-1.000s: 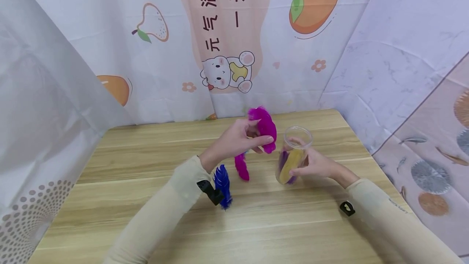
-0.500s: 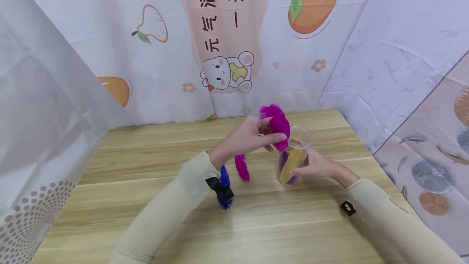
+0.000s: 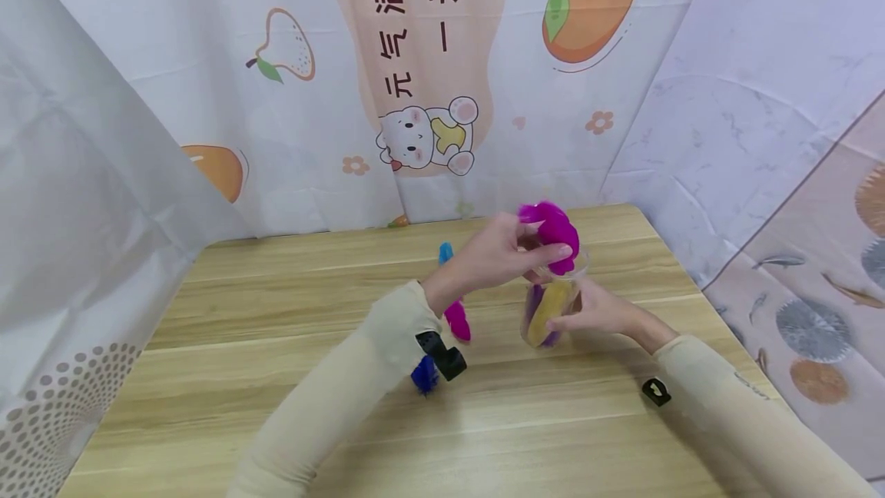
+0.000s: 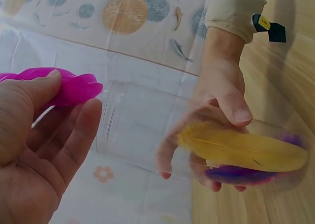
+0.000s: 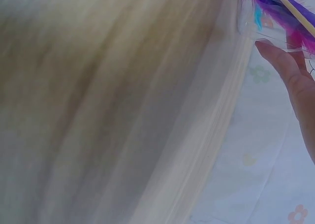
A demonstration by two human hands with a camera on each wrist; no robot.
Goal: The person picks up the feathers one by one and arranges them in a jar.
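My left hand point(image 3: 501, 252) pinches a bright magenta feather point(image 3: 558, 233) between thumb and fingers, at the mouth of a clear plastic jar point(image 4: 140, 118). In the left wrist view the feather's end lies right at the jar's rim. My right hand point(image 3: 598, 310) grips the jar around its lower part, fingers behind it and thumb in front. Inside the jar lie a yellow feather point(image 4: 246, 147) and a purple feather point(image 4: 241, 175) with pinkish edges. In the right wrist view, only part of the right hand point(image 5: 295, 81) shows at the right edge.
On the wooden table point(image 3: 242, 344) lie a magenta feather point(image 3: 458, 321), a light blue feather point(image 3: 445, 253) and a dark blue feather point(image 3: 425, 375), partly hidden by the left arm. A printed curtain point(image 3: 311, 137) hangs behind the table.
My left hand has carried the magenta feather to the right, from beside the jar to its mouth. The right hand and jar have stayed in place.
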